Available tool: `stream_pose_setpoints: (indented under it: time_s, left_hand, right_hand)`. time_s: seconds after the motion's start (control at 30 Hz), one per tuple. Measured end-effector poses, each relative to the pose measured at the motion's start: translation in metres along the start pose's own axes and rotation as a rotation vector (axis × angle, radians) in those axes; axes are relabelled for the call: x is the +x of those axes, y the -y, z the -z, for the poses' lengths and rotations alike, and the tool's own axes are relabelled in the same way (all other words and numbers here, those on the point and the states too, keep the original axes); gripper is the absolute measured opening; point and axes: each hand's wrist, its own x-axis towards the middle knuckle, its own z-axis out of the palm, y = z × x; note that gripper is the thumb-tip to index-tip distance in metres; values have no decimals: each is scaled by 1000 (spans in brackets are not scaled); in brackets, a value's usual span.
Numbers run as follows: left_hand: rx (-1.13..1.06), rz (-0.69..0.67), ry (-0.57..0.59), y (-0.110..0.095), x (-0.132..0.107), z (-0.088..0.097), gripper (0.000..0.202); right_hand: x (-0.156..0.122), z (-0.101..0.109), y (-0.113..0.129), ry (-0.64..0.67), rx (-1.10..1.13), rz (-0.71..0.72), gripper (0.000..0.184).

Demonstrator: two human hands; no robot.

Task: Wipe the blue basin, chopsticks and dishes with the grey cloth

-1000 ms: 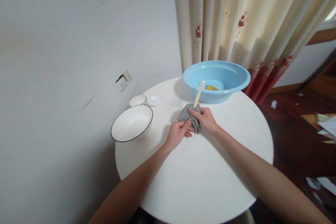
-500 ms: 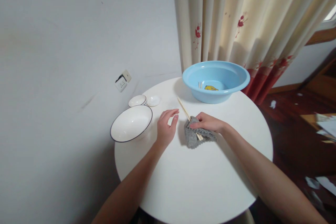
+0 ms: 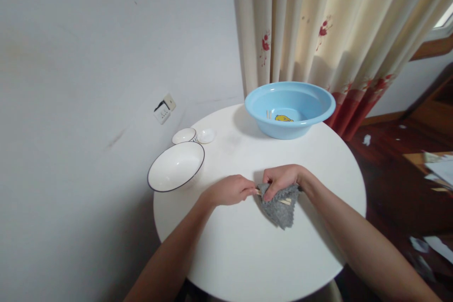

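Over the middle of the round white table [image 3: 247,255], my right hand [image 3: 283,179] is closed on a grey cloth [image 3: 281,205] that is wrapped around a pair of wooden chopsticks [image 3: 285,201]. Only a short piece of the chopsticks shows against the cloth. My left hand [image 3: 228,190] is pinched on the chopsticks' end at the cloth's left edge. Both hands nearly touch each other.
A light blue basin [image 3: 290,107] with a yellow picture inside stands at the table's far side. A large white bowl [image 3: 176,166] and two small white dishes [image 3: 193,135] sit at the left. A curtain [image 3: 336,23] hangs behind; a wall socket [image 3: 163,109] is at left.
Both hands have come nearer to me with the cloth and chopsticks. My left hand, open half a second ago, has closed on the chopsticks' end. Most of the chopsticks' length is now covered.
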Motion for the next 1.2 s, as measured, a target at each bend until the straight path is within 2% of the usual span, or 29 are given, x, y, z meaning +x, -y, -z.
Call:
stream_pose_setpoints:
  time_s: [0.1, 0.2, 0.37, 0.43, 0.53, 0.63, 0.73, 0.8, 0.9, 1.07, 1.2]
  left_hand:
    - [-34, 10, 42, 2, -1, 2, 35]
    - [19, 78, 79, 6, -2, 8, 34]
    - [96, 219, -44, 13, -4, 16, 29]
    - [69, 259, -114, 15, -4, 16, 28]
    - [-12, 322, -246, 19, -3, 13, 28]
    - [-124, 389, -418, 21, 2, 9, 27]
    - [-260, 416, -585, 22, 8, 4, 28]
    - [-331, 407, -660, 20, 12, -1, 29]
    - [-407, 379, -705, 17, 18, -9, 33]
    - [-453, 331, -685, 10, 25, -19, 43]
    - [-484, 350, -678, 6, 28, -22, 51]
  right_hand:
    - [4, 1, -2, 5, -11, -10, 36]
    - [2, 6, -4, -5, -7, -37, 39]
    - [-16, 23, -6, -138, 23, 45, 47]
    - [-21, 29, -7, -260, 63, 134, 51]
    - [-19, 36, -10, -556, 216, 264, 56]
    - [-6, 40, -12, -877, 456, 387, 59]
    - [12, 40, -13, -1073, 657, 518, 59]
    - [24, 35, -12, -1116, 720, 583, 58]
    - [41, 19, -8, -1109, 711, 628, 57]
    - [52, -10, 4, -1050, 600, 638, 57]
    - [50, -18, 10, -1061, 582, 624, 53]
